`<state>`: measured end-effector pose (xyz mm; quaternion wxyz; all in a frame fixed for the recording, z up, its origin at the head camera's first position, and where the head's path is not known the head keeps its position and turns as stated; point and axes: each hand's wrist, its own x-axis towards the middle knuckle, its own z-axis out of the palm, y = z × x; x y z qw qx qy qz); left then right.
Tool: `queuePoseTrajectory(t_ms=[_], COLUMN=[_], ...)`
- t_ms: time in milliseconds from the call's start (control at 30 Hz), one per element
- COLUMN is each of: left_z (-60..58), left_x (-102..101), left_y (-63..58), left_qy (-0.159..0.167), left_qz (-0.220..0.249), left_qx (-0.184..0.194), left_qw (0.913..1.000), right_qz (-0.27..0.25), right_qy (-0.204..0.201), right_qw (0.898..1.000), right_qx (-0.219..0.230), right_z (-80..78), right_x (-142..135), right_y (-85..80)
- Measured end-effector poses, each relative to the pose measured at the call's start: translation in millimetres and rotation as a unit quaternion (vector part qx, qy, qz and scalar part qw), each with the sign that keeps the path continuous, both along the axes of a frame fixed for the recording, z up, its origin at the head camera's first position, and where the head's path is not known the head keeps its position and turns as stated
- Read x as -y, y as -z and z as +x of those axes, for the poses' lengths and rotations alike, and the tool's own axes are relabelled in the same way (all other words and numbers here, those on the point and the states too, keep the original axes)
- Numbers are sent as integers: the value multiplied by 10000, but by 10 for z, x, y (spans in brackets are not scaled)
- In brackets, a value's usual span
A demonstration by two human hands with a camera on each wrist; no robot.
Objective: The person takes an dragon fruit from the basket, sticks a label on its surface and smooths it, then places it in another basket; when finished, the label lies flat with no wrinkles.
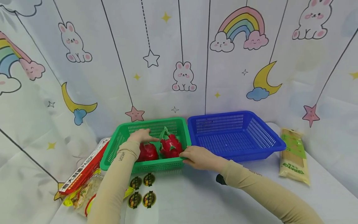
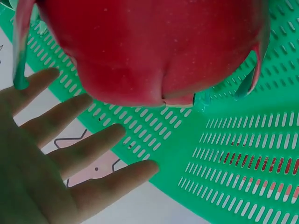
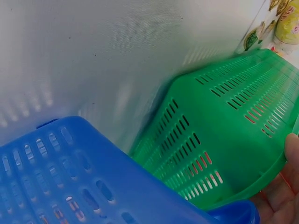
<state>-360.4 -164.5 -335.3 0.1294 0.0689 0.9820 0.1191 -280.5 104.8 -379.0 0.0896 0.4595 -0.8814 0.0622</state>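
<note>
In the head view, a green basket (image 1: 159,163) holds two red fruits. The right one is a dragon fruit (image 1: 170,147) with green leafy tips; the left red fruit (image 1: 148,152) is partly covered by my left hand (image 1: 141,136). My left hand reaches over the basket with fingers spread. In the left wrist view, its fingers (image 2: 107,182) are fairly straight beside a dragon fruit (image 2: 154,51) with green-tipped scales, not wrapped round it. My right hand (image 1: 201,158) grips the basket's rim at its front right corner; the right wrist view shows thumb and fingers at that green rim (image 3: 268,179).
A blue basket (image 1: 237,155) stands right beside the green one. Farther right lies a beige-and-green packet (image 1: 295,155). At left are a red pasta package (image 1: 84,168) and a clear-and-yellow food bag (image 1: 86,193). Round black stickers (image 1: 142,191) lie in front; a patterned curtain (image 1: 156,87) hangs behind.
</note>
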Motion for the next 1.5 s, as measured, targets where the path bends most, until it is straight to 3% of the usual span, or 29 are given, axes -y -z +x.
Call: queuePoseTrajectory(t_ms=[300, 633, 867, 1000, 1267, 1500], left_z=[39, 24, -8, -2, 61, 41], left_x=[-12, -30, -63, -79, -114, -125], left_y=[82, 145, 151, 161, 162, 143], left_qy=[-84, 98, 237, 284, 1, 109], left_qz=[200, -270, -657, -815, -780, -1077], left_qx=[823, 1037, 1663, 1619, 1297, 1279], left_qw=[9964, 9942, 9836, 9830, 9885, 9859], right_qz=[18, -37, -85, -95, -66, -104], right_qy=[-50, -11, -7, -16, -51, -60], right_qw=[9999, 9999, 9998, 9998, 9998, 9998], right_qx=[-93, -126, -158, -167, -161, -178], right_z=[-18, -33, -30, -32, -29, -31], right_x=[-13, -24, -24, -20, -14, -21], right_y=[40, 68, 57, 62, 68, 70])
